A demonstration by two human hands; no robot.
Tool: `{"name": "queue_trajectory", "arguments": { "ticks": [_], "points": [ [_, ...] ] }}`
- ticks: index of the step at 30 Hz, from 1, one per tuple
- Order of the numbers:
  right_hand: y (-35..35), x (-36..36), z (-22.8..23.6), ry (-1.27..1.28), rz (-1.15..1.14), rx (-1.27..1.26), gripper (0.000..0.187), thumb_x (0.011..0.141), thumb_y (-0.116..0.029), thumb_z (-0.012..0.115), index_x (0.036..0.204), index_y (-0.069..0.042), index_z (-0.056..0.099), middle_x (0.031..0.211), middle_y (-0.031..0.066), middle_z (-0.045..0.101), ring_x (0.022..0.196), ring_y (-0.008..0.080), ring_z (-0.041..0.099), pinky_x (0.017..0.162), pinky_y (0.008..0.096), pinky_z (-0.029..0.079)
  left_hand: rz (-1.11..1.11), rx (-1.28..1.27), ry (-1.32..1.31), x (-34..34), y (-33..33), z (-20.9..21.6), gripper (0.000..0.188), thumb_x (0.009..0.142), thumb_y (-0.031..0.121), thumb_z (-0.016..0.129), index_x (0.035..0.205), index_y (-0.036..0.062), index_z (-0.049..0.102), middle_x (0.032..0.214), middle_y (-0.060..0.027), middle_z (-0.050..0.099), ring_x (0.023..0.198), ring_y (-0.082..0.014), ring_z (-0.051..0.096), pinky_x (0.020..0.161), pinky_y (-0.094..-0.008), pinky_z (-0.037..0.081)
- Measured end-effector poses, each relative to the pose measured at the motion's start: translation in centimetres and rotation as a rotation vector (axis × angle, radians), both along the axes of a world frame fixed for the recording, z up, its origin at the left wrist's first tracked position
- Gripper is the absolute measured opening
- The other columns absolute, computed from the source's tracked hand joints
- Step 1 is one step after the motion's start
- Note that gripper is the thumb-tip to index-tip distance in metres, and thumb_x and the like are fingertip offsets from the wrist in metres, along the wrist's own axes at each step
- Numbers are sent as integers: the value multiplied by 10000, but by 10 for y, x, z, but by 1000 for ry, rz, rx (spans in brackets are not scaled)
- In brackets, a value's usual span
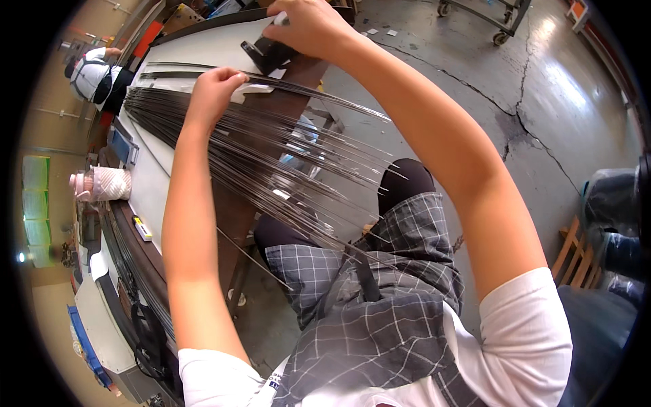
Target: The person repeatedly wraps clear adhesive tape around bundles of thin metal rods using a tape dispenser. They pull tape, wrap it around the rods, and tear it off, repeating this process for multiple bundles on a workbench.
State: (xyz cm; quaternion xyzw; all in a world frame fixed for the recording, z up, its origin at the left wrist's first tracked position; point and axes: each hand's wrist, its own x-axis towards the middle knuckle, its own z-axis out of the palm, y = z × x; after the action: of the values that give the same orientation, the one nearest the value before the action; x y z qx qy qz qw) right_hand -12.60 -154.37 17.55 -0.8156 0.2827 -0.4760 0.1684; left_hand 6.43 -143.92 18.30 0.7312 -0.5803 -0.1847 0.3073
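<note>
Above the worktable, my left hand [218,87] is closed in a pinch, close to a narrow bunch of thin dark wires [325,95]. What sits between its fingertips is too small to make out. My right hand [306,26] is closed around the top of a black object, which looks like a tape dispenser [266,57], at the table's right side. A larger bundle of thin dark wires [237,146] lies below my left hand. Gathered at the far left, its wires fan out past the table's brown edge toward my lap.
On the left, a pink and white bottle in a quilted cover [105,184] stands near a yellow and white box cutter [142,228]. Another person [98,78] works at the table's far left. A wheeled cart [498,17] and wooden pallet [576,261] are on the right.
</note>
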Motion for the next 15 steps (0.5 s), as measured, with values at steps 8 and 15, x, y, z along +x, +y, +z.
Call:
{"name": "queue_trajectory", "arguments": {
  "ticks": [8,15],
  "points": [
    [56,-67,0,785,435,669,173,720,-167,616,769,-2,640,681,85,639,584,164,629,559,295,496,-101,205,750,-90,91,4,89,875,152,574,876,68,601,821,-20,633,628,-31,538,445,-145,401],
    [53,-62,-8,881,434,678,171,677,-116,599,815,-25,643,726,75,655,624,160,634,554,299,482,-78,236,888,-107,107,-6,92,872,145,579,892,58,600,823,-43,634,625,-41,539,427,-147,417]
  ]
}}
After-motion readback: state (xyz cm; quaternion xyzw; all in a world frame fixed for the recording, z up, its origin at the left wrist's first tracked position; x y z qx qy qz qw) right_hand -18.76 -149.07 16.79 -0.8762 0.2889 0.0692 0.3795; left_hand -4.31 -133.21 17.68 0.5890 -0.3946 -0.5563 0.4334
